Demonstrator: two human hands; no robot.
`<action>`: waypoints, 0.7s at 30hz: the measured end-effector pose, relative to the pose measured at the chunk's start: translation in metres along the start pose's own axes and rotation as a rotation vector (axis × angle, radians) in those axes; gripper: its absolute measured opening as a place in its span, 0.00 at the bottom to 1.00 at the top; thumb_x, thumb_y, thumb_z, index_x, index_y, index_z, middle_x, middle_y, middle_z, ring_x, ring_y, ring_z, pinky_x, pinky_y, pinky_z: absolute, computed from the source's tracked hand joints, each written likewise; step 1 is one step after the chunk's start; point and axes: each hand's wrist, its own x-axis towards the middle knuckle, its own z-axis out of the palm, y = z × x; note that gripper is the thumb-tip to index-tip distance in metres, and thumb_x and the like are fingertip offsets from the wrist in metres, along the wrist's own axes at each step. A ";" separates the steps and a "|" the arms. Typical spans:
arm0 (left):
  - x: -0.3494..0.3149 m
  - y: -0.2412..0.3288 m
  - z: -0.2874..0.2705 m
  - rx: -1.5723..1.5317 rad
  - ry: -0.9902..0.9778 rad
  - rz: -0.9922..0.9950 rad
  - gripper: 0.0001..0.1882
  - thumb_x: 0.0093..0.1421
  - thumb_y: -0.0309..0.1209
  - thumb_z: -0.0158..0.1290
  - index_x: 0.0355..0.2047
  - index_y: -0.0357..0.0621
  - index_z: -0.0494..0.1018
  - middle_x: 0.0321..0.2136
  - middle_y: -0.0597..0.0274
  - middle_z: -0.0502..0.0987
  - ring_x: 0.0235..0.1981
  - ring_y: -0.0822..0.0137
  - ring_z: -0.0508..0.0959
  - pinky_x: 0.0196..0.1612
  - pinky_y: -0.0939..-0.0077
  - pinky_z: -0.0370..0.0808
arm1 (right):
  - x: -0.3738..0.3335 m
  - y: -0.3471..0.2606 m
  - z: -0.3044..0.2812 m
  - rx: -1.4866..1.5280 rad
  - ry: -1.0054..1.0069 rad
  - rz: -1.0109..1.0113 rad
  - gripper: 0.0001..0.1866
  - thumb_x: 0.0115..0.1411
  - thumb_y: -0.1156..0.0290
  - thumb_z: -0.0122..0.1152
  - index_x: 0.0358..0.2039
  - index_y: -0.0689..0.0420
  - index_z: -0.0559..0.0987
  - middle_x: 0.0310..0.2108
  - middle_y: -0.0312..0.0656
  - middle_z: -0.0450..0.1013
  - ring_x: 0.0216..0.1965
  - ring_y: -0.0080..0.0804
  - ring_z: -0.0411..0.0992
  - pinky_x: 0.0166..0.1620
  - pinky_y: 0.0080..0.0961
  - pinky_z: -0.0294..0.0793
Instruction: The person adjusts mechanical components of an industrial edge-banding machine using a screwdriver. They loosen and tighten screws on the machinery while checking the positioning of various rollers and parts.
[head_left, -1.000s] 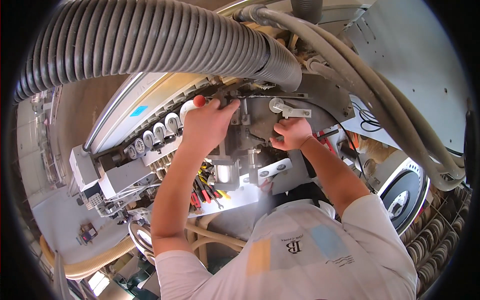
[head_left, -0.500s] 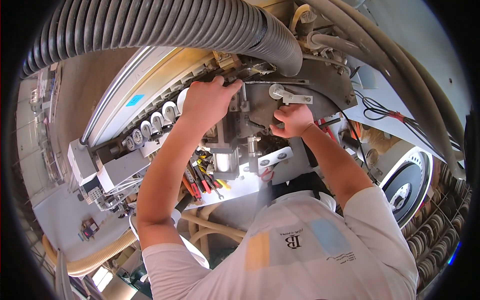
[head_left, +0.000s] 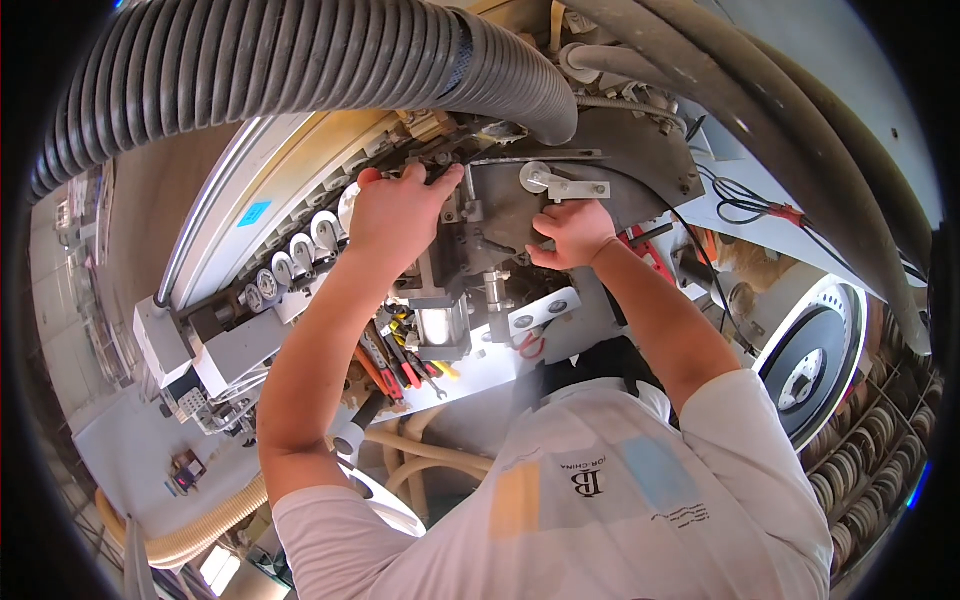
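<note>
My left hand (head_left: 400, 217) lies against the upper part of a dark metal machine head, fingers apart and thumb pointing right. Its fingertips rest at a small metal fitting (head_left: 447, 160); they look stretched over it rather than wrapped round it. My right hand (head_left: 577, 236) is curled just below a light metal arm (head_left: 580, 190) with a white roller (head_left: 535, 178) at its end. The thumb and forefinger point left toward the dark plate (head_left: 625, 150). Whatever lies inside that curled hand is hidden. A metal cylinder (head_left: 437, 327) hangs below, between my forearms.
Overhead arches a thick grey ribbed hose (head_left: 300, 60); more hoses (head_left: 760, 130) run down the right. Pliers and wrenches (head_left: 400, 360) lie on a white surface, near red-handled scissors (head_left: 530, 345). White rollers (head_left: 303, 248) line the left rail. A round wheel (head_left: 800, 375) stands right.
The machine and both hands have shifted slightly left in the picture as the view moved. My left fingers look more spread at the fitting. The right hand stays curled under the metal arm.
</note>
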 end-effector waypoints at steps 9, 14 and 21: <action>0.002 -0.009 0.010 -0.103 0.019 -0.060 0.27 0.58 0.27 0.56 0.58 0.66 0.79 0.30 0.61 0.79 0.23 0.57 0.80 0.34 0.62 0.78 | -0.002 0.000 0.002 -0.002 -0.015 0.028 0.19 0.50 0.49 0.70 0.24 0.50 0.73 0.19 0.33 0.67 0.23 0.40 0.72 0.26 0.40 0.70; 0.002 -0.011 0.003 -0.132 0.006 -0.065 0.29 0.58 0.27 0.55 0.60 0.66 0.78 0.33 0.60 0.80 0.25 0.57 0.81 0.36 0.61 0.78 | 0.002 -0.001 -0.002 -0.010 0.013 0.001 0.19 0.50 0.50 0.70 0.24 0.50 0.74 0.20 0.33 0.68 0.23 0.40 0.72 0.26 0.40 0.70; -0.004 0.003 0.000 0.179 -0.010 0.023 0.32 0.58 0.26 0.56 0.63 0.66 0.75 0.39 0.58 0.80 0.24 0.62 0.83 0.31 0.65 0.80 | 0.001 -0.001 -0.003 0.010 0.008 0.012 0.19 0.50 0.50 0.70 0.24 0.50 0.74 0.19 0.33 0.68 0.23 0.40 0.73 0.26 0.40 0.70</action>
